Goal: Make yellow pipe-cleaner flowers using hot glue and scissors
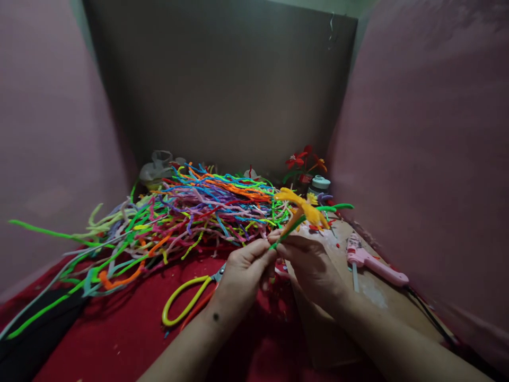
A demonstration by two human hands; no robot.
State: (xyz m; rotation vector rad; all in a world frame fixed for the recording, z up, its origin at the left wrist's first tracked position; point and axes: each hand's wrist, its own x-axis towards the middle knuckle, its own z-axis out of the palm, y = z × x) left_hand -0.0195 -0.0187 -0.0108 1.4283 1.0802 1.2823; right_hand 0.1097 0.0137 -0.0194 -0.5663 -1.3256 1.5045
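Observation:
A yellow pipe-cleaner flower [312, 211] with a green pipe-cleaner stem [292, 229] is held up in front of me. My left hand [247, 269] is closed, thumb and fingers pinching the lower end of the stem. Right beside it, my right hand [312, 265] also pinches the stem, just below the petals. A loose green end [342, 206] sticks out to the right past the flower. Under my left wrist lies a pair of scissors [186, 289] with one yellow and one orange-red handle; my hand hides most of the blades.
A big heap of coloured pipe cleaners [210, 207] spreads behind and left of my hands on red cloth [119, 329]. To the right, a pink glue gun [377, 265] lies on a brown board [369, 302]. Red flowers [296, 161] and a lidded jar [319, 184] stand behind.

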